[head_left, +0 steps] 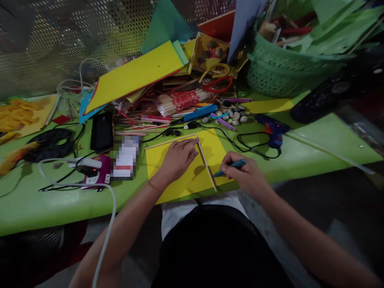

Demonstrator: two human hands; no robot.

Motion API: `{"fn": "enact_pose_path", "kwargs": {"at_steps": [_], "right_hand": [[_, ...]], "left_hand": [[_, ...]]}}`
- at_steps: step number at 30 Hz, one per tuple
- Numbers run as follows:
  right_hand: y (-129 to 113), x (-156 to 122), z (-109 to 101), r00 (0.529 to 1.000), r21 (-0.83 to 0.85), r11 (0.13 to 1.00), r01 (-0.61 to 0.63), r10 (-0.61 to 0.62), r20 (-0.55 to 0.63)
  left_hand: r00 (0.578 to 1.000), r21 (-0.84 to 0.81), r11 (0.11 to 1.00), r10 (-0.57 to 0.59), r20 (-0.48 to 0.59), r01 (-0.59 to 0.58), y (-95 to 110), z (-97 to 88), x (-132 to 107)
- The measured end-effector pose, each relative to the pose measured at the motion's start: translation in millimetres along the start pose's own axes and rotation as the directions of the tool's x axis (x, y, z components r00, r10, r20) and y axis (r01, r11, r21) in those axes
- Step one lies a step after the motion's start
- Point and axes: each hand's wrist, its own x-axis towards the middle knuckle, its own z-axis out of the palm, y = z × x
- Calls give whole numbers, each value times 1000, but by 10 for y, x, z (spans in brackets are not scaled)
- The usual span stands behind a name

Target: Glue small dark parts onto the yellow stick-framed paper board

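Note:
A yellow sheet [177,188] lies at the table's front edge with thin pale sticks on it. One stick [159,144] runs along the sheet's far edge, and a second stick [207,166] slants toward me from the far corner. Stretched out over the sheet, my left hand [182,157] rests its fingertips near the corner where the sticks meet. My right hand [247,175] is closed around a teal pen [239,163]. The pen's tip points down at the sheet, just right of the slanting stick.
A blue glue gun [274,131] with a looped cord lies to the right. Behind are small pebbles [238,116], bundled sticks [183,101], red scissors [218,85] and a green basket [279,74]. On the left are a black phone [101,132] and a magenta power socket [102,170] with cables.

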Motion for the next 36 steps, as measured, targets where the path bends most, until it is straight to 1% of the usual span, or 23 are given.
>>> {"fn": "enact_pose_path", "kwargs": {"at_steps": [5, 12, 18, 25, 28, 30, 31, 34, 36], "right_hand": [[17, -54, 0, 1000, 23, 1000, -4, 3, 11], [-26, -136, -14, 1000, 5, 1000, -25, 25, 15], [-6, -165, -17, 999, -3, 1000, -23, 24, 28], [-8, -172, -23, 999, 27, 999, -28, 27, 36], [10, -153, -54, 998, 82, 996, -32, 27, 51], [14, -121, -85, 999, 163, 987, -15, 10, 32], [6, -98, -102, 1000, 213, 977, 6, -7, 4], [-77, 9, -135, 990, 334, 937, 103, -64, -124], [-171, 105, -131, 978, 362, 917, 167, -107, -179]], "left_hand": [[1000, 3, 1000, -1, -3, 1, -9, 13, 3], [1000, 1, 1000, -12, 8, 12, 2, 5, 4], [1000, 3, 1000, -5, 6, 5, -4, 11, 0], [1000, -1, 1000, -9, 7, 9, 1, 9, 0], [1000, -15, 1000, -7, 5, 7, 5, 0, -6], [1000, -32, 999, 7, -18, -8, 6, -12, -11], [999, -44, 999, 21, -36, -23, 5, -20, -14], [991, -105, 992, 60, -121, -72, -6, -48, -22], [981, -145, 988, 33, -189, -61, -24, -61, -29]]}}
